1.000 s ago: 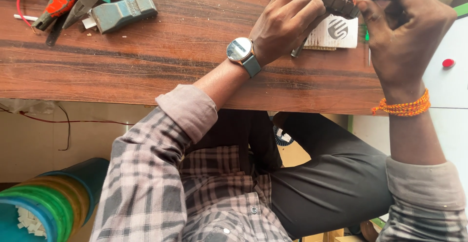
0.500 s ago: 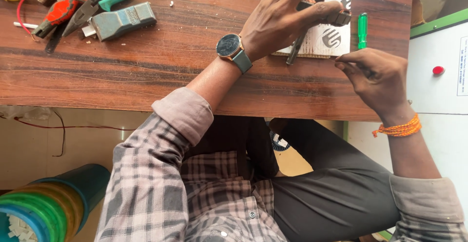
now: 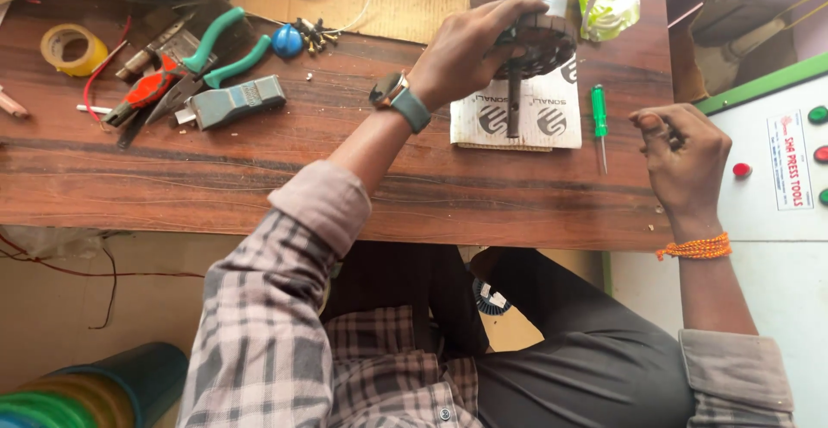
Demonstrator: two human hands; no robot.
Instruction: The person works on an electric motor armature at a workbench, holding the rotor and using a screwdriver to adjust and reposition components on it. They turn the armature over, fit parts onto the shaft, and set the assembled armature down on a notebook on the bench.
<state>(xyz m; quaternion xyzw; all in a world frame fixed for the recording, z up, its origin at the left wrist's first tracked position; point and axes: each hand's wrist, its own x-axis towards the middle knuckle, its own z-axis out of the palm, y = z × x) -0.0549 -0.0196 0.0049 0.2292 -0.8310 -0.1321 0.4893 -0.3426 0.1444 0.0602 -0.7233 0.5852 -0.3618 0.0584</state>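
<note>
While the left hand point(image 3: 466, 62) grips a rotor point(image 3: 535, 44) above the surface point(image 3: 345, 178), right fingers point(image 3: 668, 135) curl empty; a loosened grip could drop it onto the screwdriver point(image 3: 598, 113).

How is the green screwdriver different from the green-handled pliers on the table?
The green screwdriver is one thin straight tool lying alone between the two hands; the green-handled pliers have two curved handles spread apart and lie among other tools, far from both hands. Both have green grips and rest untouched on the wooden table.

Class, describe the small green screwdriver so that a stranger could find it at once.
Start at the wooden workbench and find the white printed card near its right end. Just right of that card, between it and the right hand, lies the screwdriver: the only slim tool with a bright green translucent handle.
</note>
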